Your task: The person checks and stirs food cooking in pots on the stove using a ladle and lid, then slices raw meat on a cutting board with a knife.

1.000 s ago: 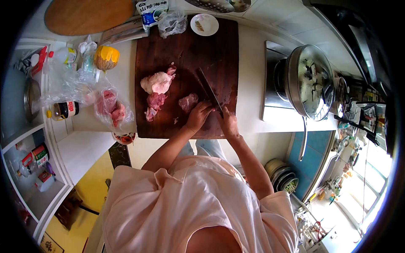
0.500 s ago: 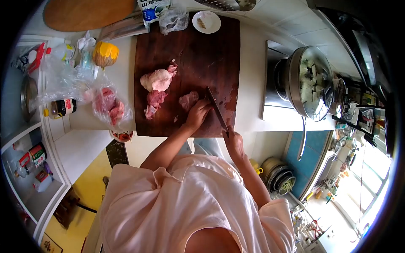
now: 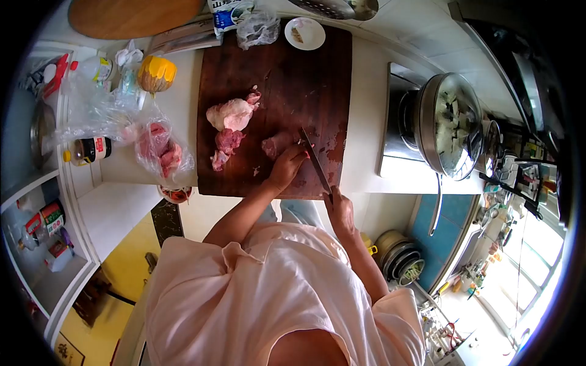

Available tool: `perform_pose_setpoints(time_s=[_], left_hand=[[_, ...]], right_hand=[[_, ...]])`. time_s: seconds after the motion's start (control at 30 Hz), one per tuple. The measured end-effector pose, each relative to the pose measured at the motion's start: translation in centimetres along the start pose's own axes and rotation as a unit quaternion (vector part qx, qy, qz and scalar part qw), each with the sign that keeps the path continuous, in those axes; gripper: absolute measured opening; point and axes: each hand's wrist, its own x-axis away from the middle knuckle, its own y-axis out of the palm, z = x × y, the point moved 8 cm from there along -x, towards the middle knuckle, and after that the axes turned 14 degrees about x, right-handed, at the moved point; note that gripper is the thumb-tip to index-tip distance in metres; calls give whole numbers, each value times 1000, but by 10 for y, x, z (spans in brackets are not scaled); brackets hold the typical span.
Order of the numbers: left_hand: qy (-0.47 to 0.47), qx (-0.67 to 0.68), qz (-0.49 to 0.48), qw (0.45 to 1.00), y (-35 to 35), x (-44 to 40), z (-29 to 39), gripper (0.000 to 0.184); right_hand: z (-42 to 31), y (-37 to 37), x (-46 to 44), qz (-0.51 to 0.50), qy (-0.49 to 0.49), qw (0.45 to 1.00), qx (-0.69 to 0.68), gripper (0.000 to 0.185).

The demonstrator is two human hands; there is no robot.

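Note:
My right hand [image 3: 339, 212] is closed round the handle of a kitchen knife [image 3: 316, 163], whose blade points away from me over the wooden cutting board [image 3: 293, 79]. Just left of the blade, my left hand [image 3: 287, 168] has its fingers curled onto a piece of raw meat [image 3: 278, 144] and presses it to the board. The far end of that meat shows beyond the fingers; the rest is covered. Further left on the board lie a pale fatty lump of meat [image 3: 229, 114] and a redder piece [image 3: 228, 141] touching it.
A small white plate [image 3: 305, 33] and a crumpled plastic bag [image 3: 257, 29] sit at the board's far edge. To the left are bagged meat [image 3: 160, 149], a yellow-topped pumpkin [image 3: 157, 74] and a dark-labelled bottle [image 3: 88, 150]. A lidded pan [image 3: 452, 125] stands on the stove at right.
The whole view has shifted slightly. A small red bit of meat now shows between my left fingertips and the blade. Both hands keep nearly the same places on the meat and knife.

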Motion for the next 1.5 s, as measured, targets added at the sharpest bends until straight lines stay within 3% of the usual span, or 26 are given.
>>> perform_pose_setpoints(time_s=[0.2,0.3,0.4,0.5,0.73,0.9,1.0,1.1,1.23,1.33,1.5], left_hand=[[-3,-40,-18,999,8,17,-24,28],[-14,-3,-9,1000,2,6,-5,27],[-97,51,-17,994,10,12,-27,19],[-53,56,-9,997,10,14,-30,16],[18,-15,-5,1000,3,10,-12,19],[14,-45,-30,998,6,14,-15,20],[-1,-19,-20,1000,7,14,-20,21],[-121,148,57,980,0,10,-21,19],[7,-12,18,1000,-2,12,-6,19],[31,-27,0,999,-2,13,-4,21],[0,-67,-20,998,4,19,-14,26]], right_hand=[[3,27,-13,89,-34,995,-4,26],[-15,35,-56,54,-29,998,30,26],[-18,24,-73,100,-39,994,-35,23],[-15,-1,-46,72,-14,993,-96,22],[3,12,6,-16,23,1000,-5,20],[-10,38,-43,59,-22,998,-26,22],[-12,37,-64,69,-19,996,-50,24],[-13,16,-53,69,-18,994,-80,24],[1,6,-13,11,7,999,-31,24],[3,14,2,-13,-17,1000,-12,26],[-6,30,-24,90,-67,993,-45,26]])
